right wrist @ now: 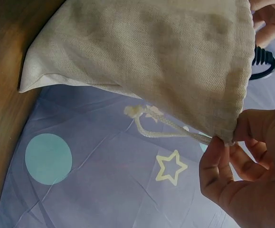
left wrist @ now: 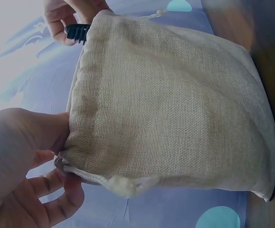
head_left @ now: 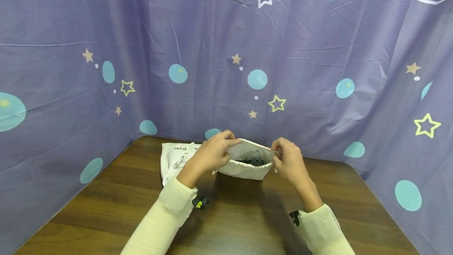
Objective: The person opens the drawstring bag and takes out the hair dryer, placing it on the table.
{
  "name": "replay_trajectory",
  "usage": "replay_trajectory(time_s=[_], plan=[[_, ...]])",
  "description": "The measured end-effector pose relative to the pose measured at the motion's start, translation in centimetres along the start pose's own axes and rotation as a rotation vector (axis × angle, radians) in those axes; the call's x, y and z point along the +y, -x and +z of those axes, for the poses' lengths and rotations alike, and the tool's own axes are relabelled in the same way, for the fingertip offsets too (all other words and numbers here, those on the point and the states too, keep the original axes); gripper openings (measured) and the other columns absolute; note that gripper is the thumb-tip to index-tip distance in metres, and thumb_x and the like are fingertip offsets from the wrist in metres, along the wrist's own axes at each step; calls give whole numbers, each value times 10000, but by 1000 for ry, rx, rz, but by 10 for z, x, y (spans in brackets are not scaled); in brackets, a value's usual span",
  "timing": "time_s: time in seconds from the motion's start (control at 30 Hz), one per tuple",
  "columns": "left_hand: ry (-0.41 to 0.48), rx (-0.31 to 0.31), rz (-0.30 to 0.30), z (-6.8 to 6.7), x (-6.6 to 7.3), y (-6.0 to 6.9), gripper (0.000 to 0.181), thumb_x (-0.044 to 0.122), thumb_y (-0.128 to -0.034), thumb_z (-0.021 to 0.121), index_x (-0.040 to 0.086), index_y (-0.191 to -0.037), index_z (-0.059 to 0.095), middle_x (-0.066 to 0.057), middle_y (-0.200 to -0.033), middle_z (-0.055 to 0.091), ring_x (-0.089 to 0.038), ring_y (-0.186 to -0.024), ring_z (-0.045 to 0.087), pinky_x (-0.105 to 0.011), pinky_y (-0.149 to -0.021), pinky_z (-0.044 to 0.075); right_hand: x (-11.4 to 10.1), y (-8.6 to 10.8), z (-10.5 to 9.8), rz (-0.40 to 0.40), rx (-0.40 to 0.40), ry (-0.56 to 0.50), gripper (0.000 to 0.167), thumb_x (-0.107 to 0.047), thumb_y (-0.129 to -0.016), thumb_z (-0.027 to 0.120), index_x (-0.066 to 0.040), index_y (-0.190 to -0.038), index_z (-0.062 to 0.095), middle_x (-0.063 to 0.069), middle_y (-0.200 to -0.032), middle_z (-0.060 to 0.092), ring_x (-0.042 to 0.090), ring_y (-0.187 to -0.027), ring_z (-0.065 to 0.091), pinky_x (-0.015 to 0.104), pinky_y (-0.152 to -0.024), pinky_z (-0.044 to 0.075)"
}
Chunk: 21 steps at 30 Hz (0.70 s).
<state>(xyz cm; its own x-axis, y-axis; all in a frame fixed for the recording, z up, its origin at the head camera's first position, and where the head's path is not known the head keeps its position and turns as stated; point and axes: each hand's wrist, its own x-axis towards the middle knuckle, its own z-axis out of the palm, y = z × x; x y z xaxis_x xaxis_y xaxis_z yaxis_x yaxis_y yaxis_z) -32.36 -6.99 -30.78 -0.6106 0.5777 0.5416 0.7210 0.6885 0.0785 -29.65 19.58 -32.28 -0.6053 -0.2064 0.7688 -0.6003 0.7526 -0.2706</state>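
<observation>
A pale cloth drawstring bag (head_left: 244, 171) stands on the table with its mouth spread wide. My left hand (head_left: 211, 152) pinches the left end of its rim, beside a knotted drawstring (left wrist: 123, 184). At the opposite end of the rim, my right hand (head_left: 291, 161) pinches the cloth where the other drawstring (right wrist: 168, 134) comes out. Something dark (head_left: 257, 161) lies inside the bag; the rim hides most of it. A black ribbed cord end (left wrist: 77, 32) pokes out of the mouth in the left wrist view, its black loop (right wrist: 270, 66) showing in the right wrist view.
A second white bag (head_left: 168, 154), printed with a hair dryer drawing and lettering, lies flat at the back left, partly behind my left arm. The brown wooden table (head_left: 233, 219) meets a purple patterned curtain (head_left: 212, 101) at the back and sides.
</observation>
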Motion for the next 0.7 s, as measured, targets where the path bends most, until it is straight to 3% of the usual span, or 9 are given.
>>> replay_trajectory(time_s=[0.2, 0.33, 0.53, 0.7], plan=[[-1, -55, -15, -3, -2, 1, 691, -79, -764, 636, 254, -1369, 674, 2, -1235, 606, -177, -997, 583, -335, -654, 497, 3, 1, -7, 43, -84, -19, 293, 180, -696, 616, -42, -888, 618, 81, -834, 649, 226, -776, 639, 402, -693, 522], [15, -98, -18, -4, -3, 3, 719, -96, -760, 628, 248, -1391, 656, -11, -1227, 594, -194, -1013, 567, -337, -665, 493, 3, 0, -11, 54, -135, -17, 273, 171, -713, 624, -55, -865, 609, 46, -798, 633, 171, -712, 587, 328, -629, 485], [37, -143, 20, -6, -6, 4, 760, -124, -742, 633, 189, -1435, 613, -42, -1163, 554, -202, -960, 517, -303, -702, 474, 8, 0, -12, 30, -171, -5, 241, 155, -737, 633, -64, -832, 597, 17, -750, 609, 135, -656, 538, 304, -600, 452], [74, -181, 76, -7, -8, 5, 802, -165, -723, 607, 85, -1482, 538, -83, -1128, 525, -207, -943, 486, -322, -798, 462, 12, 1, -13, -7, -172, -5, 235, 156, -755, 661, -61, -838, 697, 21, -768, 643, 101, -623, 507, 301, -594, 452]])
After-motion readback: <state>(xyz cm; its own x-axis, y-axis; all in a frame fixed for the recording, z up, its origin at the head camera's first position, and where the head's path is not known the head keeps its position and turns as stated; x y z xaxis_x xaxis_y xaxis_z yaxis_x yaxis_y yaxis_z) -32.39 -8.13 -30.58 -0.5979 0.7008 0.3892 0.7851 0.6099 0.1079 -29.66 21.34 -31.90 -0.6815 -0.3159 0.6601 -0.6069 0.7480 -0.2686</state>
